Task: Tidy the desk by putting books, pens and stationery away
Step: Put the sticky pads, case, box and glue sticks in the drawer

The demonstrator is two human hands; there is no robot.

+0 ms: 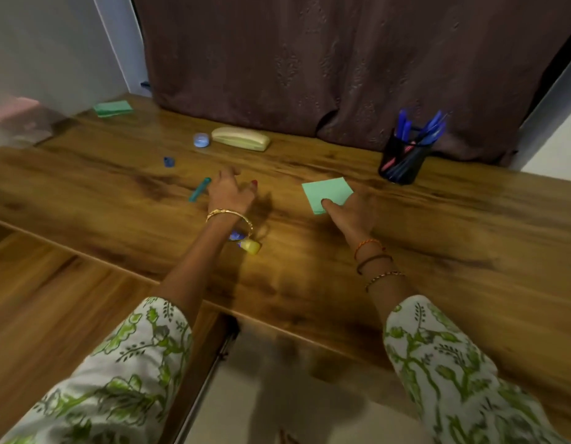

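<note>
Bench [309, 277]: wood grain, smooth, semi-gloss sheen. Curtain [341, 59] at 12 o'clock: matt brown cloth, embossed. Green pad [327, 190]: matt paper. Sleeves [438, 363]: printed cloth.

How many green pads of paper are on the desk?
2. One green pad lies near the middle, under the right hand's thumb. The other green pad lies at the far left corner. Others may be out of view.
</note>
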